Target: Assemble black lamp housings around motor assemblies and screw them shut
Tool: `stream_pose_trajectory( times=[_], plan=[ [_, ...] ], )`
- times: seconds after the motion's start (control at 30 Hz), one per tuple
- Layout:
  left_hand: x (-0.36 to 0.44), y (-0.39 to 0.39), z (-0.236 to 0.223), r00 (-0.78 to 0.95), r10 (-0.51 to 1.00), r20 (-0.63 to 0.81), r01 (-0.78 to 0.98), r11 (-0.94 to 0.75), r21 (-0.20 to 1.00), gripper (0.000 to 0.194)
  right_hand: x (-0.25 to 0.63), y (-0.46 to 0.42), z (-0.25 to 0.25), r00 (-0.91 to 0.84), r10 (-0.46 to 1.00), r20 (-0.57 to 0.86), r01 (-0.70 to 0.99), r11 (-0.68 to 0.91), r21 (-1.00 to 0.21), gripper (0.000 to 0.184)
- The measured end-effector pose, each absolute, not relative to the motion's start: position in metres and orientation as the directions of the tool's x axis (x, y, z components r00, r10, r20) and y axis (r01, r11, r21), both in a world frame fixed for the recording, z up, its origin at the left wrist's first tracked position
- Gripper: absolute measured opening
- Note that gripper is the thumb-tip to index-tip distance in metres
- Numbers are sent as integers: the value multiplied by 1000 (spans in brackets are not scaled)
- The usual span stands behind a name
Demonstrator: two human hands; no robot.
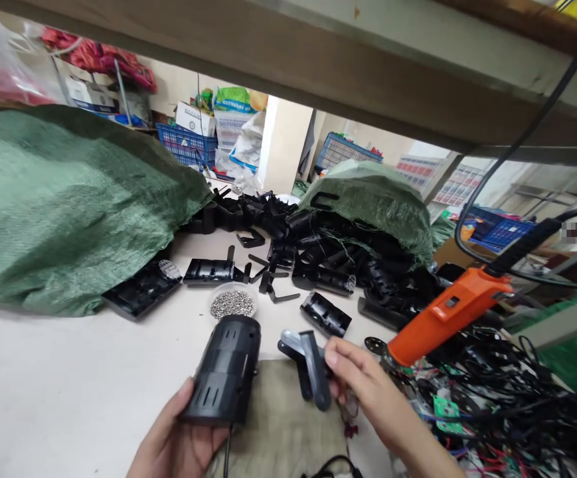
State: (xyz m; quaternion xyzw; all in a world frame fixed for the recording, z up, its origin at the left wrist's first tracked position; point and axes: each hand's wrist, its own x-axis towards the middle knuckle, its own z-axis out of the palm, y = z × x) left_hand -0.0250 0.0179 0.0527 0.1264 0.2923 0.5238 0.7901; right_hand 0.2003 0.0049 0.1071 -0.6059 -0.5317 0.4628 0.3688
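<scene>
Overhead, a wooden beam (288,73) across the top of the view. Along the left, a large green woven sack (69,212) bunched on the white surface (29,358). Farther back, a second green sack (372,206) draped over a heap of black plastic parts (348,255). At lower right, a tangle of black wires (497,405) with a green circuit board (445,411) caught in it. Just above the tangle, an orange electric screwdriver (447,318), in neither hand, its tip close beside the right hand (368,392). In that hand, a black bracket (315,368) pinched between thumb and fingers, above a tan sacking pad (283,425). Cupped in the left hand (173,438), a slotted black housing (223,368), thumb pressed against its side, a thin cable (227,458) trailing below. Just beyond the housing, a small bowl of steel screws (233,304).
</scene>
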Motion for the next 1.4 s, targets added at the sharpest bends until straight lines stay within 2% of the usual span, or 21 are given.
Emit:
stream_pose_trajectory(
  times=[0.07,0.1,0.2,0.27,0.37,0.47,0.6,0.87,0.97,1.03,1.13,1.27,1.33,1.4],
  plan=[
    [-29,19,51,254,899,-356,-727,421,542,51,205,-5,98,14,979,-202,286,-198,-938,39],
    [-30,19,50,240,899,-365,-712,419,563,54,207,-5,95,54,987,-154,324,-163,-932,38],
    [-26,18,47,218,909,-356,-667,405,626,60,212,11,93,145,975,168,565,58,-823,37],
    [-22,17,47,226,914,-338,-656,399,641,61,216,32,96,89,956,280,682,146,-716,36],
    [-18,16,48,243,900,-363,-683,424,594,64,220,63,98,-2,961,277,777,177,-605,31],
    [-17,18,48,243,882,-404,-703,447,553,69,222,86,95,15,956,293,850,142,-507,29],
    [-16,23,44,220,871,-438,-681,459,571,72,232,105,96,63,952,301,929,55,-367,16],
    [-14,25,42,155,878,-452,-647,436,625,63,262,127,112,171,954,247,970,-118,-213,25],
    [-13,24,44,144,884,-445,-627,429,650,63,270,133,114,188,958,216,965,-140,-222,25],
    [-12,23,47,141,887,-440,-625,424,655,63,275,136,116,215,945,246,953,-148,-262,26],
    [-11,24,49,136,886,-443,-641,420,643,63,281,143,118,270,923,273,921,-164,-354,28],
    [-13,25,47,159,857,-490,-693,451,563,67,273,138,128,306,909,282,854,-131,-503,27],
    [-15,26,46,178,848,-499,-722,457,519,69,261,124,135,272,924,270,803,-63,-592,34],
    [-15,26,46,188,847,-498,-746,453,488,68,247,102,140,154,971,185,730,14,-684,46]
  ],
)
